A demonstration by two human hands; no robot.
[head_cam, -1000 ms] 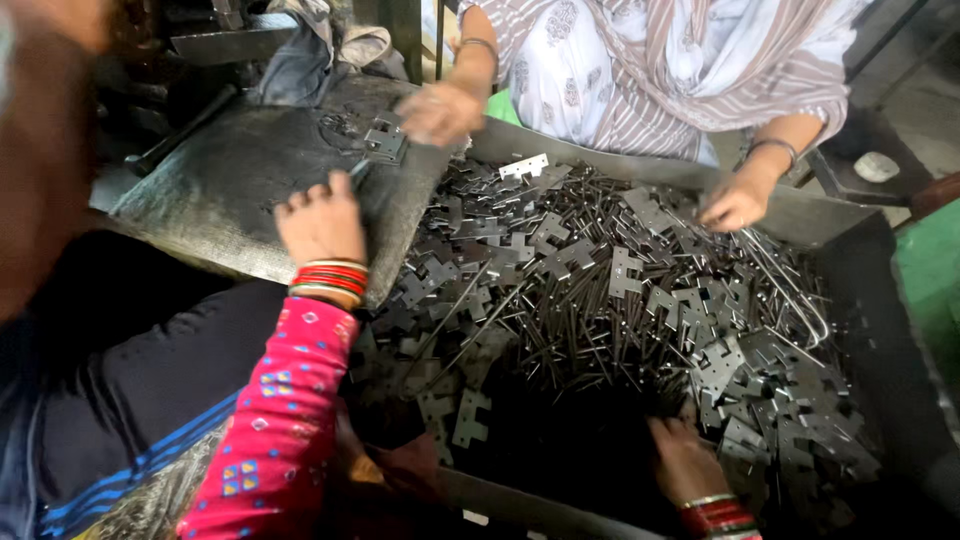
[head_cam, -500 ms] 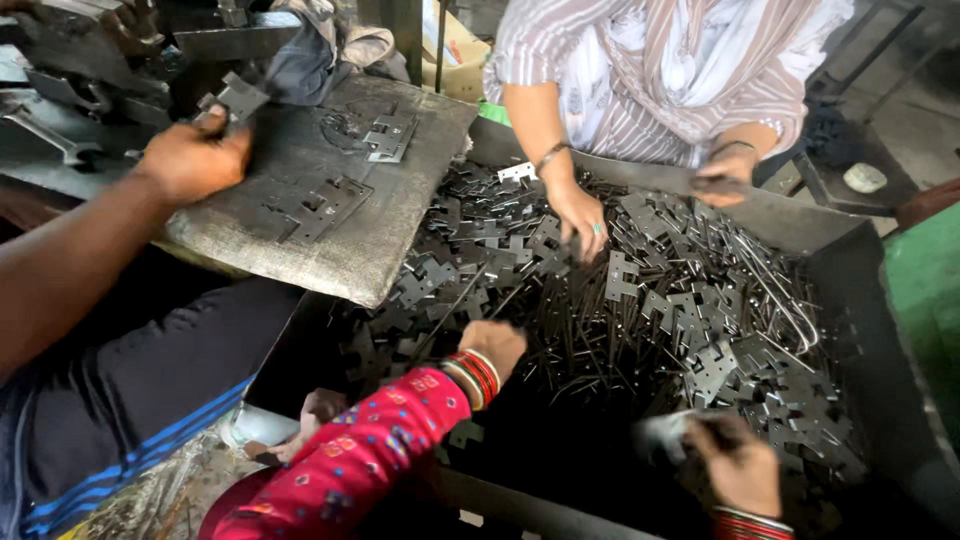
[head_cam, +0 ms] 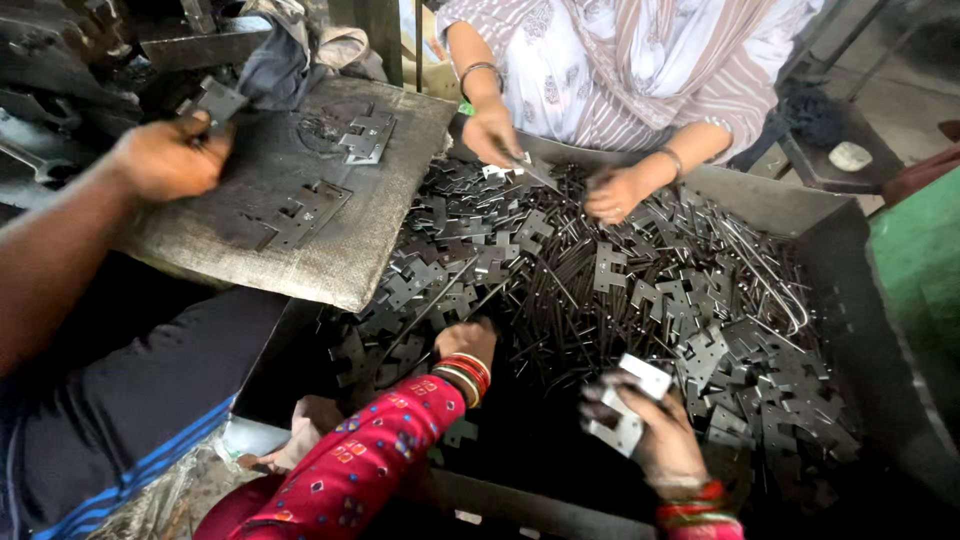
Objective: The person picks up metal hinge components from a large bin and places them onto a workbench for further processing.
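At the bottom of the frame, the left hand (head_cam: 468, 342), wearing red bangles on a red patterned sleeve, reaches palm down into the pile of metal plates (head_cam: 620, 280); its fingers are buried among the pieces, so I cannot tell how far it is open or whether it grips anything. The right hand (head_cam: 650, 430), at the lower right, is closed around a small stack of flat metal plates (head_cam: 630, 405), held just above the dark metal bin (head_cam: 860, 300). At the top centre, another person in a striped garment works both hands (head_cam: 555, 165) in the same pile. At the upper left, a third person's hand (head_cam: 165, 160) holds a plate (head_cam: 215, 100) over a grey board (head_cam: 330, 230) that carries a few more plates.
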